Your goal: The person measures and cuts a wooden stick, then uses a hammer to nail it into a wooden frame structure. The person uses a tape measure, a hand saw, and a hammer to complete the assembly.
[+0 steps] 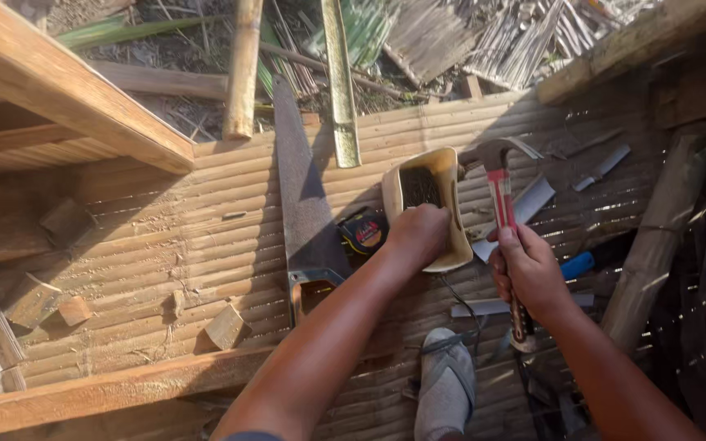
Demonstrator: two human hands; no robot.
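Two hands busy over a slatted bamboo floor

Two bare hands work close together. The left hand (420, 231) rests on the near edge of a cream cut-open plastic container (423, 204), fingers curled down into it; whether they pinch anything inside cannot be told. Dark nails (419, 188) fill the container just beyond the fingertips. The right hand (529, 273) is closed tightly around the red handle of a claw hammer (500, 196), whose steel head stands beyond the knuckles, just beside the container's far right corner.

Just left of the left hand lies a yellow-and-black tape measure (364, 232), touching the blade of a hand saw (304, 204) that runs away from the wrist across the bamboo floor (165, 245). Beneath the left forearm sits the saw's handle. Between the two forearms, nearer the body, a grey sandal (445, 384) shows. Right of the right hand lies a blue-handled tool (576, 265). Well to the left of the left arm, small wood offcuts (226, 327) are scattered.
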